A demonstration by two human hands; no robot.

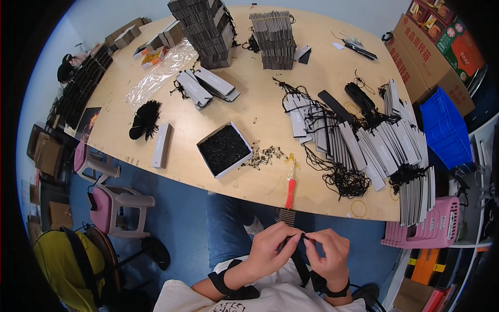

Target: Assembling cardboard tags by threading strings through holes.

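Observation:
My left hand (274, 247) and my right hand (329, 254) meet in front of my lap, just off the table's near edge. Thumb and forefinger of each are pinched on a small black piece (303, 236) that looks like cord; the fingers hide most of it. Just beyond, a banded-looking stack of grey tags (285, 215) shows below the table edge. On the table lie a red-handled tool (290, 192), a white box of small black parts (224, 150), loose small metal clasps (265, 156) and many grey tags with black cords (358, 140).
Tall tag stacks (272, 41) stand at the table's far side. A clear plastic bag (161, 73), a black cord bundle (145, 119) and a grey tag stack (162, 145) lie left. Pink stools (106, 208), a blue crate (446, 127) and a pink basket (426, 223) surround the table (182, 156).

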